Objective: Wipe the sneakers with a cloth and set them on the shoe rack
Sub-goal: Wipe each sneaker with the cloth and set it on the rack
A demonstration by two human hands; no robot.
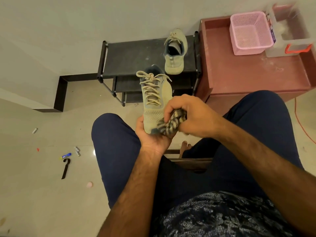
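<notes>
My left hand [150,139] grips a beige mesh sneaker [154,100] by its toe from below, laces facing up, heel pointing away over my knees. Pressed against the toe's right side is a striped dark-and-cream cloth [172,123], bunched inside my right hand [189,113]. A second beige sneaker [175,53] stands on the top shelf of the black shoe rack [133,57], at its right end, toe towards the wall.
A reddish wooden tray-top cabinet [248,72] stands right of the rack, bearing a pink basket [250,31] and a clear box [294,33]. An orange cable [301,124] runs down the floor at right. Small items, among them a black strip [65,168], lie on the tiles at left.
</notes>
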